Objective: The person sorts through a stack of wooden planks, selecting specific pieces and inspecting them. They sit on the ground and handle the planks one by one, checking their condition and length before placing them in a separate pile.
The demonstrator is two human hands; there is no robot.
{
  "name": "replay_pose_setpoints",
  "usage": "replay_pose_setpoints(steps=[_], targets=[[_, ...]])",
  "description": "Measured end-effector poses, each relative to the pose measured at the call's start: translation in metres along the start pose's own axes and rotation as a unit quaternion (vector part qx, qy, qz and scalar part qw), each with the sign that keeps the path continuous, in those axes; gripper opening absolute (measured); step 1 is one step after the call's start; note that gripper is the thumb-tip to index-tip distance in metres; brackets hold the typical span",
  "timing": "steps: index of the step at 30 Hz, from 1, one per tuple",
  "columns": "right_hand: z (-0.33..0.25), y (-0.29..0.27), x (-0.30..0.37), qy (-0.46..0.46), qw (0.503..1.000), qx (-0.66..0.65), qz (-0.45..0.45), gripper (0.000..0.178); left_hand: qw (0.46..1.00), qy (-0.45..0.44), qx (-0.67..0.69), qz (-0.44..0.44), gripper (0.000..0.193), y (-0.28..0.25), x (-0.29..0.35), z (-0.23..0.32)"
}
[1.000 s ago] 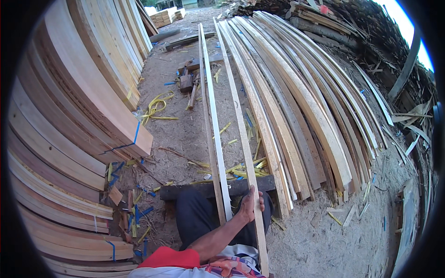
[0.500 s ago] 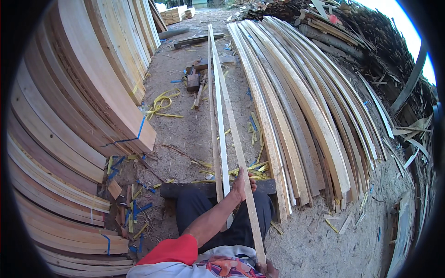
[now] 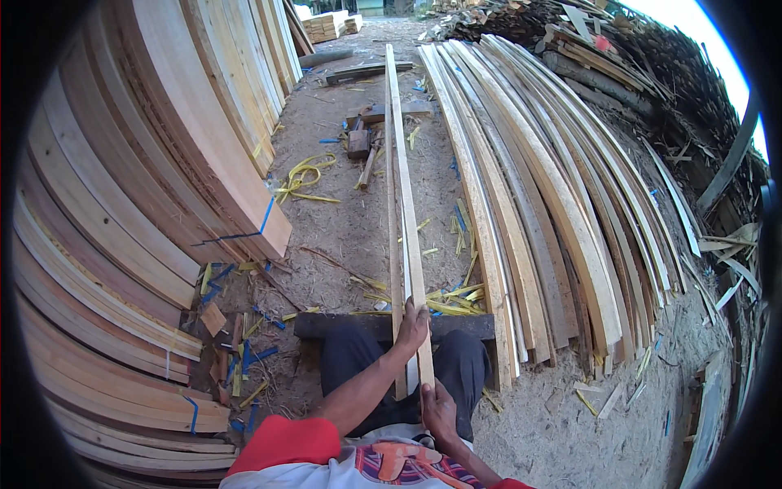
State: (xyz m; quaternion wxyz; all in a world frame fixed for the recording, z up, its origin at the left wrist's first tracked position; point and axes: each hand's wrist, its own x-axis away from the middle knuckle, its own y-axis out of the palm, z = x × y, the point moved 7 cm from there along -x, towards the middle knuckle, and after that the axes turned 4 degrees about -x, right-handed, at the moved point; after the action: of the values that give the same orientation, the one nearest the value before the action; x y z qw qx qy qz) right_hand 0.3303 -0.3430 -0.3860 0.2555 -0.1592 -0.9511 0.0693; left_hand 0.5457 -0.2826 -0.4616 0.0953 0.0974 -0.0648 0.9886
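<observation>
Between my knees, two long narrow wooden strips lie lengthwise, a brown strip (image 3: 394, 244) on the left and a pale strip (image 3: 412, 228) on the right, with a white strip (image 3: 411, 379) showing between them. My left hand (image 3: 415, 323) is closed around the pale strip, next to the brown one. Nearer to me, my right hand (image 3: 439, 410) grips the pale strip close to its near end. Both strips cross a dark, low wooden beam (image 3: 358, 323) in front of my knees. Their far ends come close together.
Many long boards (image 3: 562, 244) lie side by side on the right. Stacked planks (image 3: 163, 163) fill the left. Ahead on the ground are a wooden mallet (image 3: 359, 145), yellow strapping (image 3: 303, 178) and a dark timber piece (image 3: 366, 72). Scrap wood (image 3: 652, 106) is heaped at the far right.
The pale strip has moved left and forward, from a slant to lying alongside the others. My right hand has come forward from the lower edge with its near end. The view has shifted slightly.
</observation>
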Motion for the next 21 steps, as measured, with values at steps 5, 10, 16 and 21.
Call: replay_pose_setpoints(steps=[5, 10, 16, 21], targets=[[0.064, 0.048, -0.092, -0.07, 0.988, 0.124, -0.056, 0.048, 0.981, 0.025, -0.18, 0.064, 0.064, -0.047, 0.041, -0.067], [0.088, 0.064, -0.18, -0.151, 0.965, 0.203, 0.074, 0.036, 0.989, -0.026, -0.145, 0.01, 0.06, -0.051, 0.037, -0.081], [0.102, 0.089, -0.197, -0.024, 0.967, 0.252, -0.009, 0.032, 0.979, -0.046, -0.185, 0.065, 0.054, -0.079, 0.042, -0.092], [0.11, 0.067, -0.194, -0.05, 0.981, 0.187, 0.011, 0.033, 0.962, -0.097, -0.254, 0.029, 0.053, -0.066, 0.041, -0.135]])
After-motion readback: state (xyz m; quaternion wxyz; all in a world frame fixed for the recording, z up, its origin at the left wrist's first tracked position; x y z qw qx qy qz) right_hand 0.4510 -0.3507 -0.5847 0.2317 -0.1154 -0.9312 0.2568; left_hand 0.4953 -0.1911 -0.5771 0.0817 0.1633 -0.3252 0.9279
